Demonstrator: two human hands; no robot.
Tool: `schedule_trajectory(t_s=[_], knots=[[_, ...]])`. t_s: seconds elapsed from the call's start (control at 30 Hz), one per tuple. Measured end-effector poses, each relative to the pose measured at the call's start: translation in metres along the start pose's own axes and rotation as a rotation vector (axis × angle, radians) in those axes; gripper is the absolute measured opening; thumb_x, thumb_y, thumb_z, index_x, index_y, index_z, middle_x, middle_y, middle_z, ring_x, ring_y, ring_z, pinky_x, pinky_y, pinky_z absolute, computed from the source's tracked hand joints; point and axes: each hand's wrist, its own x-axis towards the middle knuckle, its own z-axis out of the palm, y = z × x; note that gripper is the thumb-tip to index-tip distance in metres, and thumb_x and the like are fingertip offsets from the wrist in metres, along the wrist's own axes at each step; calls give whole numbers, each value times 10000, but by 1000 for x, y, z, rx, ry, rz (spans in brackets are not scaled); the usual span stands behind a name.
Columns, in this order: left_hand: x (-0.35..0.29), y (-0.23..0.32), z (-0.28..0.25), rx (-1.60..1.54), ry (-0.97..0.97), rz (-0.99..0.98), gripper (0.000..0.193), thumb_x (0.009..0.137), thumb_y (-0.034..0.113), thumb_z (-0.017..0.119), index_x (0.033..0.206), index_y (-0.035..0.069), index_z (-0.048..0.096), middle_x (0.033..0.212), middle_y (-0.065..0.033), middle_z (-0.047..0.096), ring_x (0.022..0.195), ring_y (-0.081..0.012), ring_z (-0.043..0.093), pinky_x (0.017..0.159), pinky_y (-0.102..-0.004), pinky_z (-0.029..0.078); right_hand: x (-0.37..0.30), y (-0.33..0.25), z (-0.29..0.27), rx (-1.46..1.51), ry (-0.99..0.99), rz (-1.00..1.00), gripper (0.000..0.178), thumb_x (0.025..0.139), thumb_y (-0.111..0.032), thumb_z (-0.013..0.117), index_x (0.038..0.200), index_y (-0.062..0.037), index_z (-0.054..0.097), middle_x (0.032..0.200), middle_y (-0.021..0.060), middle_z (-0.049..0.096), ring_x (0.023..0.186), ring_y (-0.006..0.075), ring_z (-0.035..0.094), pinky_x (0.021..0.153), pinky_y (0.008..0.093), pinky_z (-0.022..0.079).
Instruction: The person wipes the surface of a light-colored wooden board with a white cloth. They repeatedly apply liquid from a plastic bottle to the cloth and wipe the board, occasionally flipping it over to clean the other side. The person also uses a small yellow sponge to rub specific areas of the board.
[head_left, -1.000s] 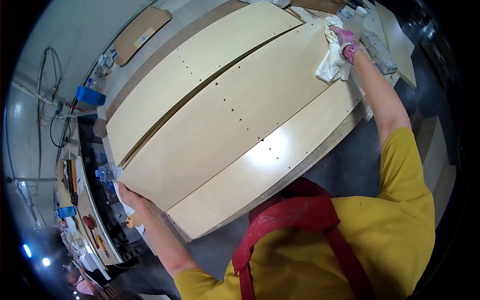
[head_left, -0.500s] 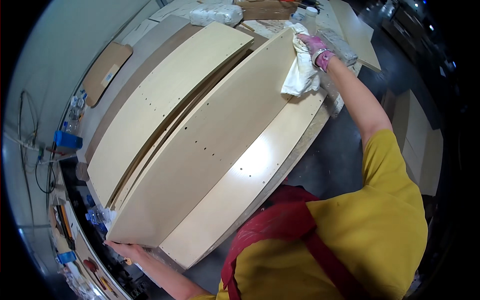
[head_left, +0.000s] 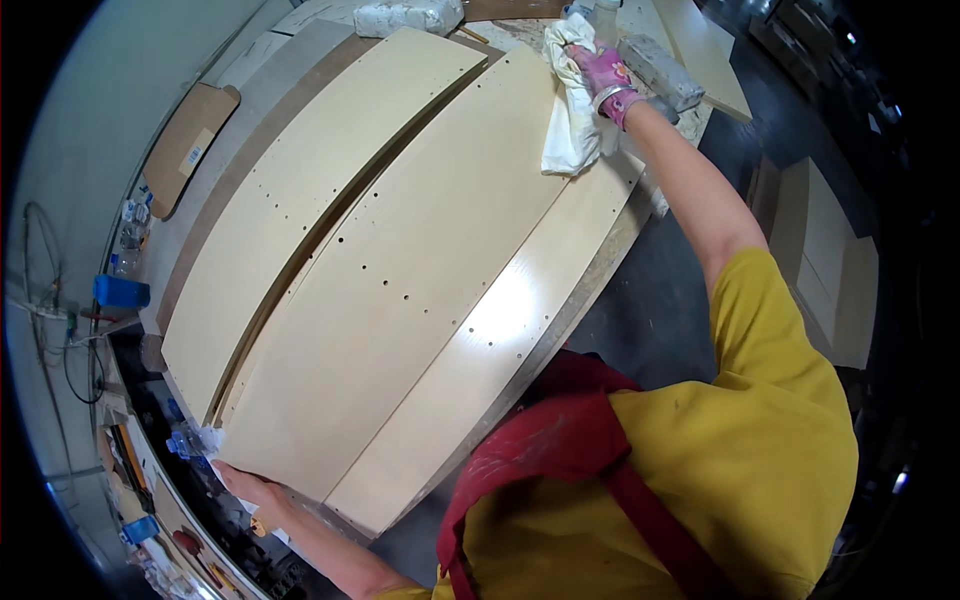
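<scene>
A long pale wooden panel (head_left: 390, 260) with drilled holes lies tilted between two similar boards. My left hand (head_left: 245, 484) is bare and closed on its near left end, the fingers partly hidden under the edge. At the far right end, my right hand (head_left: 604, 78), in a pink patterned glove, grips a white cloth (head_left: 572, 130) that drapes over the panel's corner. One flat board (head_left: 330, 180) is on the panel's left, past a dark gap. Another pale board (head_left: 500, 318), glossy under the light, lies along its right side.
Wrapped blocks (head_left: 408, 17) and a plastic bottle (head_left: 605, 20) stand at the far end of the worktable. A brown cardboard piece (head_left: 188, 150) leans at the left wall near a blue box (head_left: 122, 291). More boards (head_left: 815, 265) stand on the right.
The held panel has swung down from a steeper tilt to lie flatter, nearly closing its gap to the left board. Both hands stay at its ends, the right still with the cloth.
</scene>
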Motion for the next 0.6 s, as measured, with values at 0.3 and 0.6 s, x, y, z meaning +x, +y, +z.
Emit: schedule_trajectory(t_s=[0.3,0.6], knots=[[-17,5,10,91,113,72,611,992,461,501,1221,-103,551,1182,-194,611,946,-270,603,795,-381,512,-236,-180,113,-411,-745,-1076,206,852,-286,599,967,-120,639,1010,118,664,896,274,675,789,417,536],[-30,8,9,32,129,63,584,994,447,497,1236,-82,546,1177,-167,613,917,-262,593,776,-390,501,-144,-157,74,-632,-424,-723,210,861,-209,578,1038,-110,631,927,143,692,839,286,699,706,436,553]])
